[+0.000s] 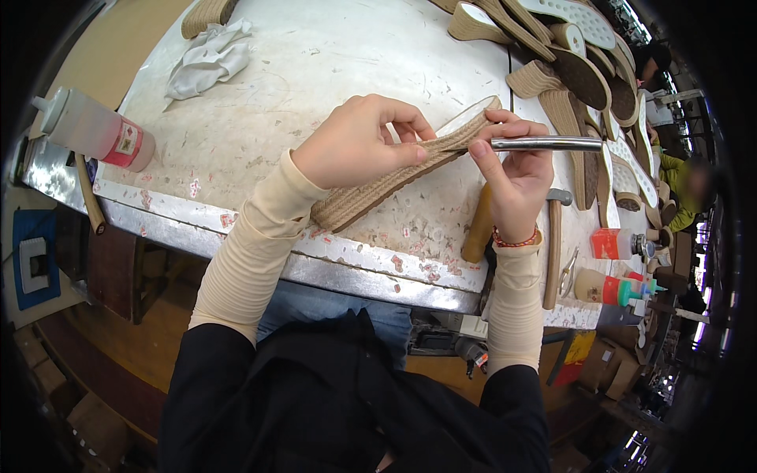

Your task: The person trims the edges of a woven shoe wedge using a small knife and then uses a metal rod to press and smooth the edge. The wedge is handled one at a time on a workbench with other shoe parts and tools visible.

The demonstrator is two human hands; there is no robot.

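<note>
A wedge shoe sole (382, 185) wrapped in tan braided rope, with a white upper face, lies slanted over the table, its thick end near the front edge. My left hand (355, 146) is closed at its upper edge, thumb and fingers pinching the braid. Near the thin end, my right hand (516, 177) grips a shiny metal rod (548, 144) that points right. The right fingertips and thumb also touch the sole there. What the rod's inner end is like is hidden by the fingers.
A pile of wedge soles (579, 79) covers the right side. A hammer (554, 244), a tan cylinder (478, 229) and small bottles (603, 288) lie near my right arm. At left are a squeeze bottle (98, 130) and a crumpled white cloth (209, 61). A person (682, 185) is farther right.
</note>
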